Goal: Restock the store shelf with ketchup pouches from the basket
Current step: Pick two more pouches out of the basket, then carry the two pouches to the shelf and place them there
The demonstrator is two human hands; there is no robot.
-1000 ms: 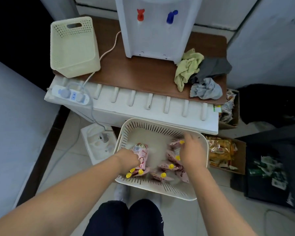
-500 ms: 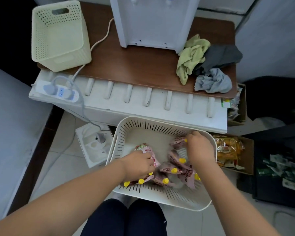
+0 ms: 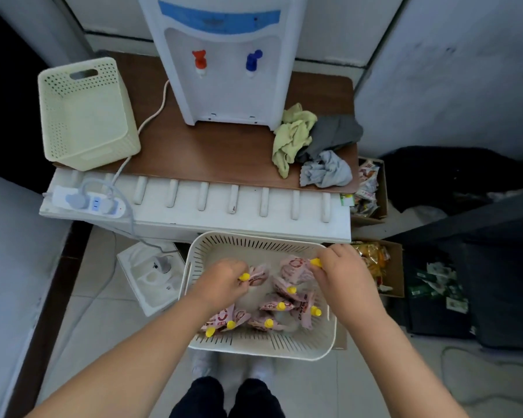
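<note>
L hand [image 3: 224, 282] 1 pouch [image 3: 258, 274], R hand [image 3: 341, 271] 1 pouch [image 3: 296, 268], basket [image 3: 254, 346]

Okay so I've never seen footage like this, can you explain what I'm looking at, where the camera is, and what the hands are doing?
There is no machine here. A person wears a wide-angle camera on their head, looking down at their own bare arms. Both hands are inside a white slatted basket on the floor, which holds pink ketchup pouches with yellow caps. The left hand grips one pouch by its cap, and the right hand grips another the same way. Behind the basket is a white shelf unit with a brown top, carrying a water dispenser, a cream basket, crumpled cloths and a power strip.
</note>
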